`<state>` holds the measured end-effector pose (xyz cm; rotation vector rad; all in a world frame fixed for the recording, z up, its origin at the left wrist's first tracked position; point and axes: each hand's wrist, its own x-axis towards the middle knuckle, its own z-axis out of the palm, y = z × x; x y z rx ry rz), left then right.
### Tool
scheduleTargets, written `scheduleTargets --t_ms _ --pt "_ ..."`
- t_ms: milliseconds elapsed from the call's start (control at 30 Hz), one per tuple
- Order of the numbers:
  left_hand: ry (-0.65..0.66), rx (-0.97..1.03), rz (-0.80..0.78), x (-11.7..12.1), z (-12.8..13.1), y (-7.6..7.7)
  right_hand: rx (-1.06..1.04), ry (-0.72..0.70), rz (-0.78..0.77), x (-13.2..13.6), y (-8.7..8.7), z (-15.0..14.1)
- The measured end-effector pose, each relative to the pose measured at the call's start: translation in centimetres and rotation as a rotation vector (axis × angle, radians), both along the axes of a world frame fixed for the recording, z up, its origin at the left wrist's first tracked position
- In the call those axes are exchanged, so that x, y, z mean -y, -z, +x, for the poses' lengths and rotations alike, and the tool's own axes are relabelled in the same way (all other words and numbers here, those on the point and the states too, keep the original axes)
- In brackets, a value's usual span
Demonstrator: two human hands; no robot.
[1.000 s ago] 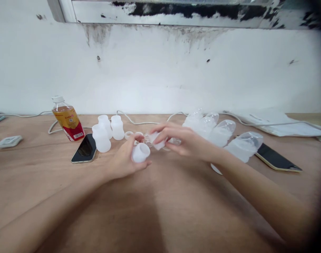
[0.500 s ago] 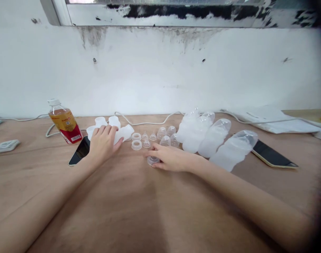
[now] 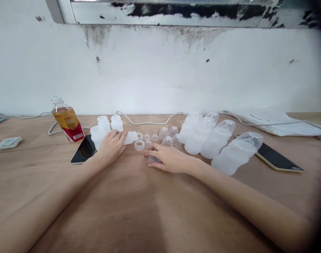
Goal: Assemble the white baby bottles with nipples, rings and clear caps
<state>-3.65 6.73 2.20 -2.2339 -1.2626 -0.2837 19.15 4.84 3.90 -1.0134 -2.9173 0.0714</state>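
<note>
My left hand is wrapped over a translucent white baby bottle lying on its side, its neck pointing right. Several other open white bottles stand just behind that hand. My right hand is on the table, thumb and fingers curled round a clear collar ring with a teat, partly hidden by the fingers. Between the hands lie loose collar rings, small clear teats and several clear domed caps. To the right, several capped bottles lie tilted in a row.
A drink bottle stands at the left, beside a dark phone. Another phone lies at the right. A white cable runs along the wall, near a white plastic bag. A small white object is far left.
My left hand has come down and slightly right, bringing the lying bottle nearer and away from the standing ones. My right hand stays at the collar ring. The view has shifted slightly.
</note>
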Motion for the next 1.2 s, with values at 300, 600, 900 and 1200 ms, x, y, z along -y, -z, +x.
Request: scheduleTargets --t_ms 300,600,900,1200 --pt "-0.041 0.164 0.098 0.7 0.4 -0.4 0.019 0.008 0.012 0.0 0.3 -0.1" --pt "-0.16 0.117 0.166 1.5 0.5 -2.1 0.008 -0.005 0.005 -0.2 0.5 0.1" --pt "-0.218 0.146 0.212 0.7 -0.9 -2.8 0.014 0.006 0.001 -0.1 0.5 -0.1" --pt "-0.222 0.197 0.168 0.4 -1.2 -2.9 -0.113 0.071 -0.097 -0.8 0.2 0.5"
